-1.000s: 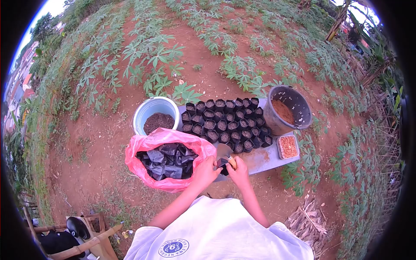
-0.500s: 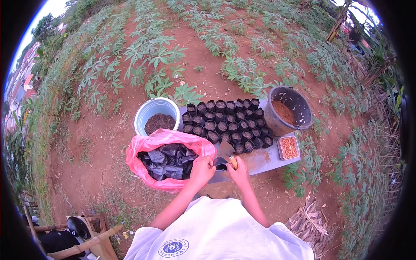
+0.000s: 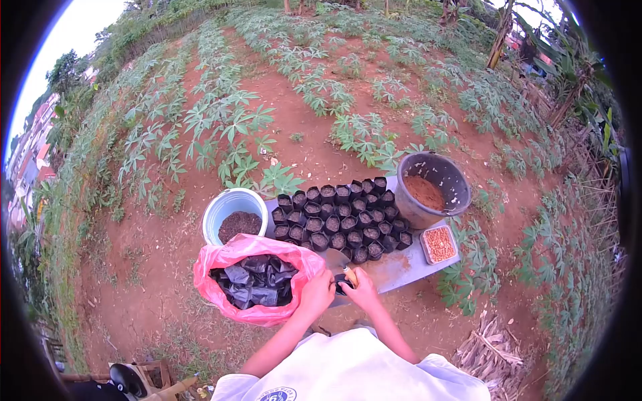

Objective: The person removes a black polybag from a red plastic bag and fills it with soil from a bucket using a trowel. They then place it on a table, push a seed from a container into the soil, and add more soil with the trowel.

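My right hand (image 3: 362, 289) is closed around the wooden handle of a small trowel (image 3: 351, 275), whose metal blade points up and away toward the rows of bags. My left hand (image 3: 319, 290) is closed at the edge of a black plastic planting bag (image 3: 342, 281), which sits between my two hands; my right fingers also seem to touch it. Just left of my left hand stands a pink plastic sack (image 3: 204, 276) full of folded black bags (image 3: 254, 275). Beyond the trowel, soil-filled black planting bags (image 3: 332, 223) stand in close rows.
A light blue bucket (image 3: 209, 217) with dark soil stands at the left. On the grey table (image 3: 406, 272), a dark bucket (image 3: 407, 205) of reddish soil and a clear tub of orange kernels (image 3: 439, 245) stand at the right. Leafy plants grow around.
My view has tilted up, so the table sits lower in it. My right hand has turned the trowel slightly beside the black bag. Both hands stay close together.
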